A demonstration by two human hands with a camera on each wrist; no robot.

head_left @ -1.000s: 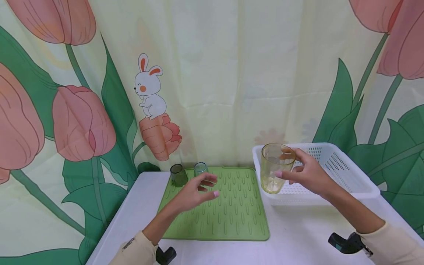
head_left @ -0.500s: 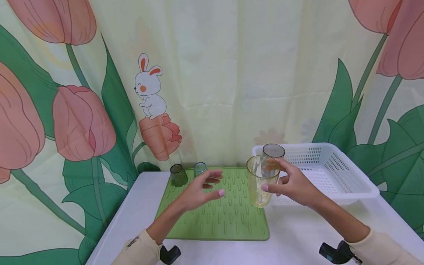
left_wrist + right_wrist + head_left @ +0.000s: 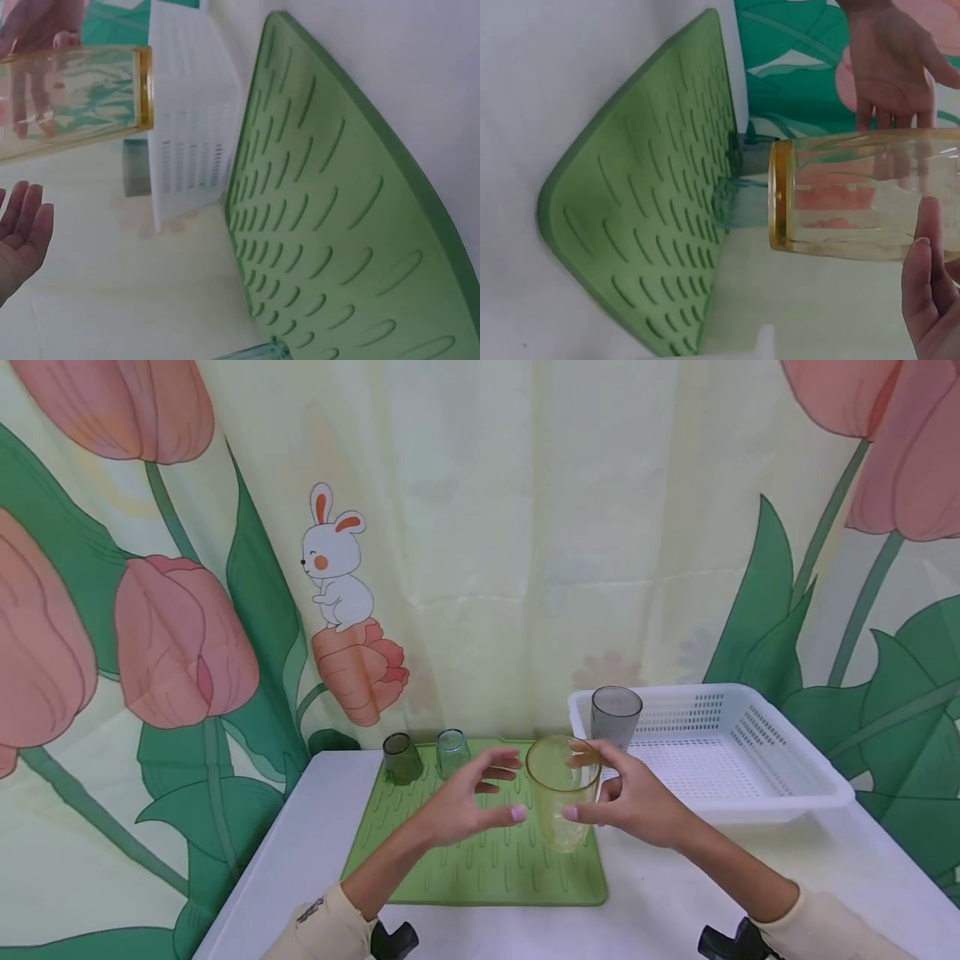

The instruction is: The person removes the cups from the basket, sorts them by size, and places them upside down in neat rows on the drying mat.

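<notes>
My right hand [image 3: 637, 797] pinches tall yellow glass [image 3: 551, 814], thumb one side, fingers other side. Glass is at nine o'clock from right fingers, long way up and down, bottom toward green mat [image 3: 487, 881]. Left hand [image 3: 465, 806] has nothing: fingers loose, thumb wide apart. Glass just beside it, three o'clock, not touching. Right hand nearer.

Arranged left to right, with dark-green transparent round cup [image 3: 403, 762] and pale-blue transparent round cup [image 3: 452, 752] at back of green rectangular mat [image 3: 480, 878], then yellow transparent round cup [image 3: 553, 793], then white rectangular plastic basket [image 3: 750, 811].
</notes>
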